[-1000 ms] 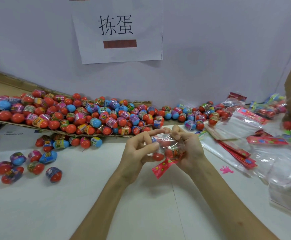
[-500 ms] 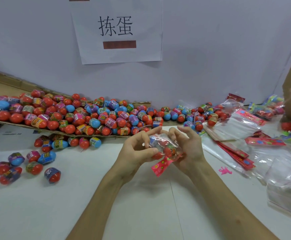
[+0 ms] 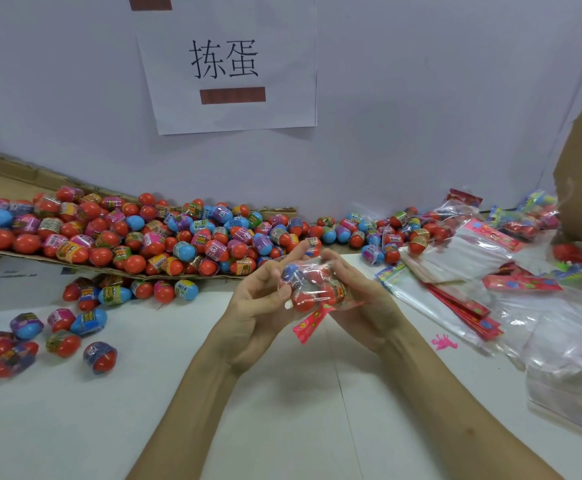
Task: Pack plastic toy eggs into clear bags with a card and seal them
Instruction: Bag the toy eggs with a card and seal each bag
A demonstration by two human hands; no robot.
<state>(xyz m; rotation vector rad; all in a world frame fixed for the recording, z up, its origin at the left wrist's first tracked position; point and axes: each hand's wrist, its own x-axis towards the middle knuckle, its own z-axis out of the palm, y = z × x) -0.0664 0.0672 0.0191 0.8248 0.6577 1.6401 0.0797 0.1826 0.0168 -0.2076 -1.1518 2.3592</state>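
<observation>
HANDS: your left hand [image 3: 258, 306] pinches the clear bag [image 3: 313, 282], your right hand [image 3: 362, 299] curls round its far side | BAG: red and blue eggs inside, pink card [image 3: 312, 322] at its lower end, held just in front of the right end of the cardboard sheet [image 3: 2, 164] | LOOSE EGGS [image 3: 88, 322]: in front of that sheet's left part

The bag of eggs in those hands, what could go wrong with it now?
The pink card pokes out below the bag, so it might slip out or jam the seal. The left hand and right hand hold the bulging bag above the table by fingers alone; it could drop, and eggs might roll among the loose eggs.
</observation>
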